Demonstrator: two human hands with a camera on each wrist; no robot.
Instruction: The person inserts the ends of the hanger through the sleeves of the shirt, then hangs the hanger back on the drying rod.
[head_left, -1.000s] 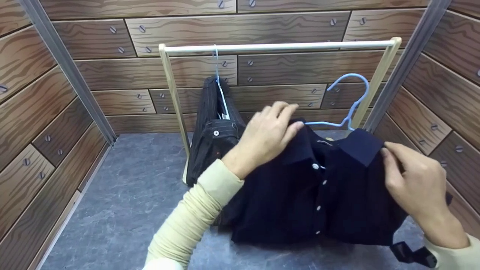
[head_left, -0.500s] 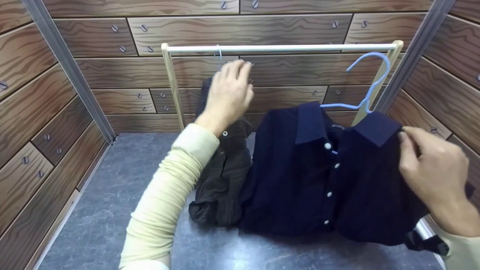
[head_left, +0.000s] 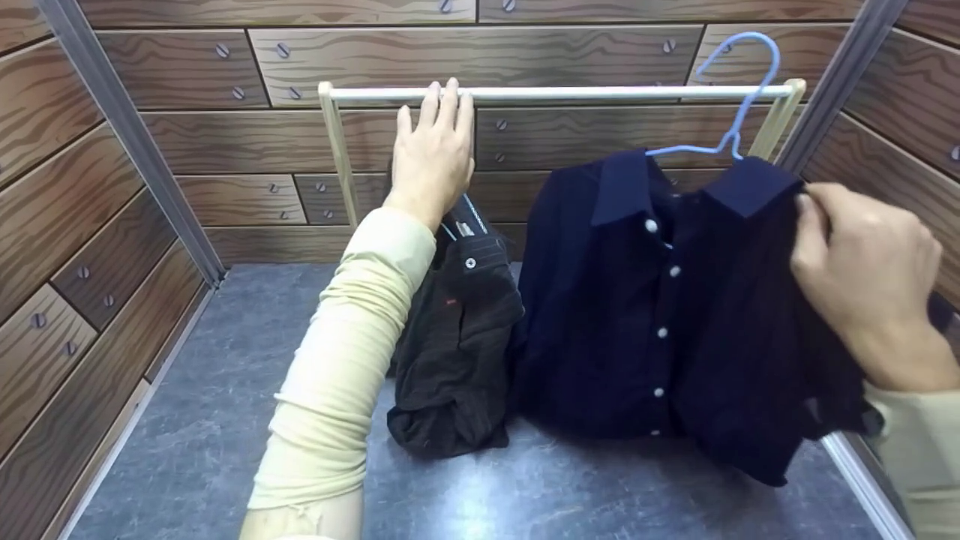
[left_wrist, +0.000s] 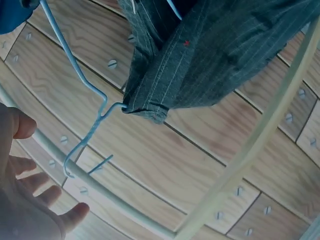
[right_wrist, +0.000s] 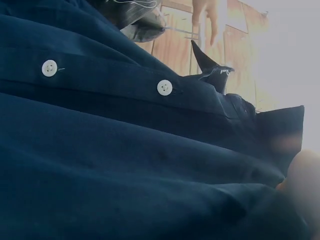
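Note:
My right hand (head_left: 874,270) pinches the shoulder of a navy button-up shirt (head_left: 600,300) beside its collar. Inside the shirt is a blue hanger (head_left: 739,120), its hook rising above the collar and overlapping the rail's right end in the head view. White buttons (right_wrist: 164,87) run down the front in the right wrist view. My left hand (head_left: 433,157) is raised at the rail (head_left: 570,94), fingers extended and holding nothing. Just below it hang dark pinstriped trousers (head_left: 465,345) on another blue hanger (left_wrist: 92,127), hooked over the rail in the left wrist view.
The rail sits on a wooden frame with a left post (head_left: 341,157) and a right post (head_left: 776,124). Wood-patterned walls (head_left: 187,67) enclose the back and both sides. Below is a grey stone-look floor (head_left: 225,420).
My right hand has lifted the shirt and hanger up toward the rail. My left hand has let go of the shirt collar and moved up and left to the rail above the trousers, which have swung round.

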